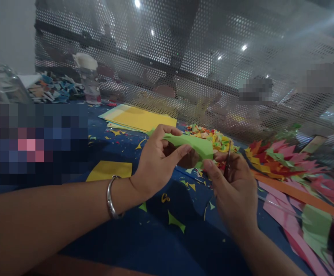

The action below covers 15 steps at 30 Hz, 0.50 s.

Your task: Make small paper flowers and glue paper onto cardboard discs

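Observation:
A piece of green paper (203, 148), bent or folded, is held between both hands near the middle of the view. My left hand (158, 163), with a silver bracelet at its wrist, grips its left part between thumb and fingers. At the paper's right end, my right hand (232, 182) pinches the lower corner with thumb and finger. A thin dark blade, seemingly of scissors (228, 161), stands up among the right hand's fingers; its handles are hidden. Beneath the hands, green and yellow scraps (176, 222) lie on the blue cloth.
Yellow sheets (143, 118) are stacked behind my left hand, and another yellow sheet (109, 171) lies left. A scrap pile (213, 138) and colourful paper pieces (282, 157) lie right. A lidded bottle (89, 80) stands back left, before a perforated screen (167, 50).

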Tool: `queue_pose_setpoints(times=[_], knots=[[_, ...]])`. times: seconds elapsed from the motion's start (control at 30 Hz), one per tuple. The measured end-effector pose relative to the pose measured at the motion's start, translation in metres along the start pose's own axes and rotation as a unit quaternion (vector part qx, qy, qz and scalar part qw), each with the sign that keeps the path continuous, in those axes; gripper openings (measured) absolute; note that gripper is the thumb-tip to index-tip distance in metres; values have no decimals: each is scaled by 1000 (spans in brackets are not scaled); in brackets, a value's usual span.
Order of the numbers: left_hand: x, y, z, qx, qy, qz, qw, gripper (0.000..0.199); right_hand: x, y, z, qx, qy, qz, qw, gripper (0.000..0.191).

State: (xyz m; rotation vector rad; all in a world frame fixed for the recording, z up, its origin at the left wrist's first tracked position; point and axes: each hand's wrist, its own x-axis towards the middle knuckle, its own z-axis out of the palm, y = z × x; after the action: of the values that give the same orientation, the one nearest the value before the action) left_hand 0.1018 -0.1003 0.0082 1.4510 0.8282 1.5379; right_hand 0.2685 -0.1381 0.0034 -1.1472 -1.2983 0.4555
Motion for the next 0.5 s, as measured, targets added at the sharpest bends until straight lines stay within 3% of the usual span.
queue_pose_setpoints(times=[0.23,0.37,0.5], knots=[[-2,-6,4,-40,-19,21,999,32,-2,5,11,109,-62,52,991,33],[2,-13,6,-28,-30,15,999,31,-2,4,16,141,-59,81,985,36],[-7,-6,6,-45,-44,21,998,25,0,3,14,154,-58,79,983,36]])
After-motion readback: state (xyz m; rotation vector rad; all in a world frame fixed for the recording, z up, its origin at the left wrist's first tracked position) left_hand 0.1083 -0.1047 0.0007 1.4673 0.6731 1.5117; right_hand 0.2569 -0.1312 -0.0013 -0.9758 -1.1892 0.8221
